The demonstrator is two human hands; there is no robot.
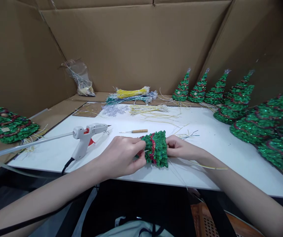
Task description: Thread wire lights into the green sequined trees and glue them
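A small green tinsel Christmas tree [159, 149] with a red garland lies on its side between my hands, its wide base facing right. My left hand [128, 154] is closed in a pinch at the tree's narrower side, where a thin pale wire tip [146, 150] sticks out by the fingers. My right hand [178, 147] is closed at the base, its fingertips partly hidden in the tree's hollow. Thin yellow and white wires [205, 165] trail from the base under my right wrist. A wooden-handled awl [140, 131] lies just beyond the tree.
A white glue gun [88, 136] with a long glue stick stands at left. Bundled wires [131, 93], loose yellow wires [148, 109] and clear pieces [115, 110] lie at the back. Finished-looking trees [260, 118] line the right; another tree [8, 126] is far left. Cardboard walls [131, 46] enclose the table.
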